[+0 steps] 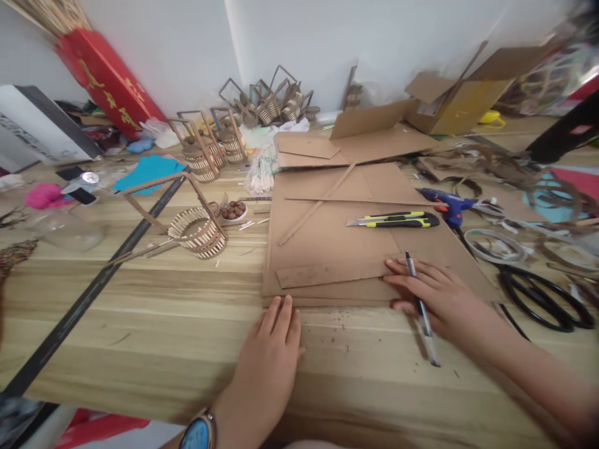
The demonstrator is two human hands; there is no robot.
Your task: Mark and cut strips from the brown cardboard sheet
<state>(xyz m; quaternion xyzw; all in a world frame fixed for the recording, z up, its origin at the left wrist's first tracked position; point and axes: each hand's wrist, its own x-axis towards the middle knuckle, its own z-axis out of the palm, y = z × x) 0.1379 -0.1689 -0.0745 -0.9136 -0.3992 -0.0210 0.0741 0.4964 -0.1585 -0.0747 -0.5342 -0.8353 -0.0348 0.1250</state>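
My left hand (271,358) lies flat with its fingers out, their tips at the near edge of a stack of brown cardboard sheets (346,249). In my right hand (440,296) a pen (425,327) is tucked between the fingers, slanting toward me. Fingertips of that hand also touch the right end of a narrow cardboard strip (327,274) lying along the front of the sheet. Beyond it rests a yellow-and-black utility knife (397,219), blade out to the left. Two thin cardboard strips lie farther back on the sheet.
On the left stands a small slatted basket (199,234) with a tall handle, beside a bowl of brown nuts or beads (234,211). A blue glue gun (452,207), black scissors (538,299) and coiled strips are at right. An open box (468,93) sits behind.
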